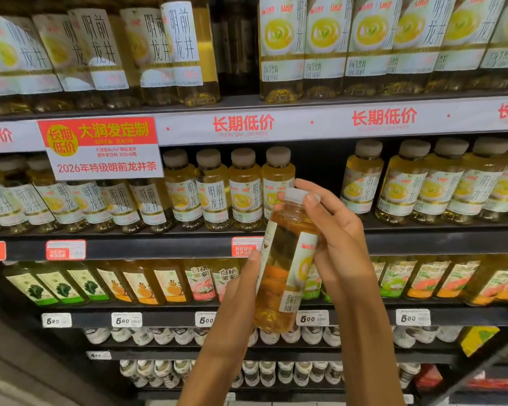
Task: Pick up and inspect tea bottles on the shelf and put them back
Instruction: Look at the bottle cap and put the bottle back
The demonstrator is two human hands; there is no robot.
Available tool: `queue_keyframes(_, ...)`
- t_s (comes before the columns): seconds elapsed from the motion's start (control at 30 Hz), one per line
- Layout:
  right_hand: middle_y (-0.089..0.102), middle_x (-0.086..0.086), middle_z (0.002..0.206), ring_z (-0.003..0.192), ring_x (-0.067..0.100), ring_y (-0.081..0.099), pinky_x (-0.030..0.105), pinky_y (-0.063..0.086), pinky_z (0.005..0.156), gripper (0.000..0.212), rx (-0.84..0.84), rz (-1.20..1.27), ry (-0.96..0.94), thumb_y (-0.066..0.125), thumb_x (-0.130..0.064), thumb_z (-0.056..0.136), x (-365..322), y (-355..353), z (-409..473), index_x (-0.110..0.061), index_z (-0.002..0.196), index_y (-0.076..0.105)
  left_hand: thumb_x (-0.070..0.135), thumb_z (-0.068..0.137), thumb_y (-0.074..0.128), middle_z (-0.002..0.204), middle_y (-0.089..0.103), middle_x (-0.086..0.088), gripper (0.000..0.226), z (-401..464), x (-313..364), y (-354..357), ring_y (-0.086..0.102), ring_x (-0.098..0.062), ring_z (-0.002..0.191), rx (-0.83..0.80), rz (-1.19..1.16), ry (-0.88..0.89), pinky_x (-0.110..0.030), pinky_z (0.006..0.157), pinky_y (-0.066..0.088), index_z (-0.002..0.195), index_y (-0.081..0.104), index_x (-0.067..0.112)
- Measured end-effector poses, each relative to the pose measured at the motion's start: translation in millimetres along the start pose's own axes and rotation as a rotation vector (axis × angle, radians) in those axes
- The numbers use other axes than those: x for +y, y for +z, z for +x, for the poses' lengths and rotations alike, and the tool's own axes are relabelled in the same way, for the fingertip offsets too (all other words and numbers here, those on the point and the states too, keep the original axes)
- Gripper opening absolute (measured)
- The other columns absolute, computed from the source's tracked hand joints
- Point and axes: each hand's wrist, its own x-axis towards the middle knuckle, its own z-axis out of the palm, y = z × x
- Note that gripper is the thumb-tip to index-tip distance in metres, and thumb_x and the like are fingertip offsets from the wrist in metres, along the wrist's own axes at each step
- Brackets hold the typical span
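I hold a tea bottle (285,259) of yellow liquid with a white cap and a pale label in front of the shelves, tilted slightly to the right. My left hand (241,285) grips its lower body from the left, thumb up along the label. My right hand (332,227) wraps the neck and cap from the right, fingers curled over the top. Behind it, the middle shelf (159,247) carries a row of like bottles (214,189), with a gap (320,171) just right of the held bottle's cap.
The top shelf holds larger bottles (282,48) of the same tea. A red and white promotion sign (100,148) hangs at the left. Juice bottles (141,282) fill the shelf below, with price tags (126,320) on its edge. White-capped bottles (276,335) stand lower down.
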Motion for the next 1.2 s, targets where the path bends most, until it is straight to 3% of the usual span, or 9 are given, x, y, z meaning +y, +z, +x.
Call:
queue_keyframes(0.13, 0.072, 0.008, 0.106, 0.096, 0.021, 0.07, 0.03, 0.058, 0.074, 0.041, -0.076, 0.118, 0.045, 0.065, -0.031, 0.077, 4, 5, 4, -0.016, 0.115, 0.064, 0.066, 0.079, 0.039, 0.095, 0.074, -0.014, 0.065, -4, 1, -3, 0.072, -0.027, 0.077, -0.081, -0.161, -0.093, -0.033, 0.059, 0.056, 0.109, 0.071, 0.018)
queue_keyframes(0.27, 0.071, 0.01, 0.104, 0.097, 0.027, 0.069, 0.037, 0.057, 0.083, 0.041, -0.125, 0.205, 0.129, 0.05, -0.037, 0.085, 9, 4, 7, -0.016, 0.119, 0.059, 0.059, 0.092, 0.033, 0.082, 0.067, -0.022, 0.065, -7, 1, -3, 0.065, -0.031, 0.061, -0.231, -0.33, -0.19, -0.034, 0.053, 0.054, 0.102, 0.072, 0.008)
queue_keyframes(0.37, 0.07, 0.009, 0.093, 0.088, 0.025, 0.068, 0.037, 0.057, 0.08, 0.044, -0.126, 0.236, 0.131, 0.054, -0.04, 0.084, 10, 4, 5, -0.014, 0.119, 0.059, 0.059, 0.094, 0.029, 0.083, 0.067, -0.021, 0.066, -6, 0, -4, 0.066, -0.031, 0.065, -0.249, -0.275, -0.196, -0.037, 0.061, 0.056, 0.101, 0.073, 0.011)
queue_keyframes(0.47, 0.067, 0.008, 0.083, 0.081, 0.021, 0.067, 0.035, 0.057, 0.076, 0.041, -0.097, 0.24, 0.081, 0.06, -0.036, 0.082, 8, -1, 3, -0.013, 0.116, 0.061, 0.068, 0.085, 0.024, 0.093, 0.075, -0.006, 0.069, -5, 2, -4, 0.071, -0.021, 0.088, -0.083, 0.072, -0.12, -0.043, 0.09, 0.052, 0.1, 0.075, 0.023)
queue_keyframes(0.6, 0.07, 0.004, 0.085, 0.084, 0.017, 0.069, 0.031, 0.058, 0.078, 0.026, 0.004, 0.064, 0.024, 0.055, -0.031, 0.088, 6, -8, 1, -0.018, 0.108, 0.066, 0.067, 0.075, 0.025, 0.09, 0.074, 0.019, 0.055, -7, 5, -2, 0.067, 0.006, 0.086, -0.079, 0.201, -0.033, -0.014, 0.074, 0.049, 0.083, 0.074, 0.046)
queue_keyframes(0.7, 0.072, 0.002, 0.085, 0.086, 0.015, 0.07, 0.028, 0.058, 0.076, 0.028, 0.029, -0.006, 0.035, 0.055, -0.034, 0.085, 6, -7, 1, -0.02, 0.107, 0.065, 0.061, 0.076, 0.034, 0.088, 0.073, 0.024, 0.048, -9, 2, 3, 0.066, 0.011, 0.083, -0.091, 0.16, -0.001, -0.002, 0.062, 0.045, 0.091, 0.07, 0.033)
queue_keyframes(0.87, 0.074, 0.005, 0.093, 0.091, 0.017, 0.071, 0.028, 0.057, 0.072, 0.036, -0.009, 0.031, 0.036, 0.053, -0.039, 0.084, 4, -2, 4, -0.019, 0.112, 0.063, 0.069, 0.076, 0.039, 0.1, 0.075, 0.0, 0.052, -6, -2, -3, 0.071, -0.019, 0.091, -0.087, 0.007, -0.024, -0.033, 0.082, 0.054, 0.1, 0.073, 0.038)
queue_keyframes(1.03, 0.071, 0.011, 0.105, 0.101, 0.027, 0.067, 0.041, 0.054, 0.091, 0.035, -0.046, 0.149, 0.089, 0.049, -0.032, 0.089, 11, 1, 8, -0.014, 0.117, 0.062, 0.065, 0.079, 0.045, 0.086, 0.069, -0.02, 0.063, -6, -1, -10, 0.067, -0.028, 0.068, -0.232, -0.262, -0.116, -0.034, 0.058, 0.055, 0.107, 0.072, 0.016)
queue_keyframes(1.2, 0.073, 0.009, 0.103, 0.096, 0.023, 0.069, 0.038, 0.056, 0.085, 0.033, -0.033, 0.08, 0.117, 0.049, -0.033, 0.088, 13, 2, 10, -0.017, 0.112, 0.063, 0.065, 0.076, 0.045, 0.088, 0.071, -0.019, 0.063, -3, -8, -12, 0.069, -0.028, 0.07, -0.175, -0.209, -0.114, -0.034, 0.059, 0.056, 0.108, 0.072, 0.017)
